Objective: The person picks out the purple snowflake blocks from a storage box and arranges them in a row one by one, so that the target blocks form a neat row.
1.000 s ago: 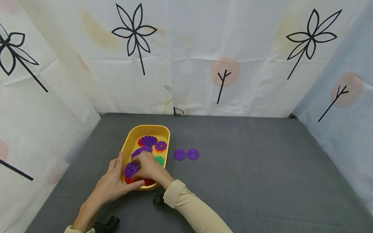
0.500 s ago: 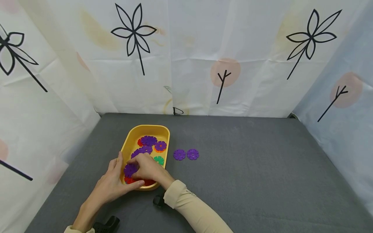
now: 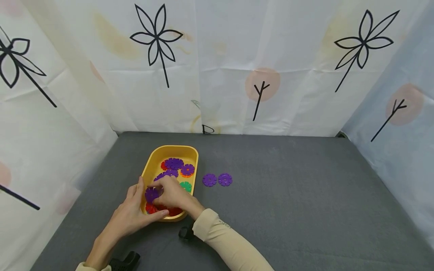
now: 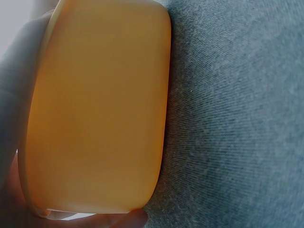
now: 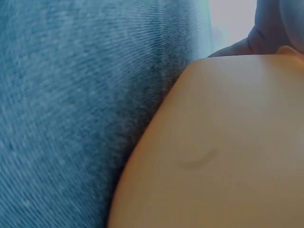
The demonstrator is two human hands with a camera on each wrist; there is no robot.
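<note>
In the head view a yellow plastic tray [image 3: 194, 150] holds flower-shaped plastic discs. My left hand [image 3: 128, 212] grips its near left corner, fingers along the left side and thumb over the near rim. The left wrist view shows the tray's outer wall [image 4: 99, 109] close up. Inside the tray, my right hand [image 3: 173, 194] pinches a purple flower-shaped disc [image 3: 151, 195] between thumb and fingers; the fingers partly cover it. Red discs [image 3: 150, 208] lie below it. More purple discs [image 3: 174, 163] and a green disc [image 3: 185, 186] lie farther inside. The right wrist view shows mostly tray wall [image 5: 228, 142].
Two purple flower-shaped discs, one left [image 3: 209, 180] and one right [image 3: 225, 179], lie side by side on the grey cloth-covered table [image 3: 288, 195], just right of the tray. A printed white curtain [image 3: 230, 49] stands behind the table and along both sides.
The right fingers have shifted slightly with the purple disc, away from the near rim, and more of the red discs shows beneath. My left hand keeps its place on the tray.
</note>
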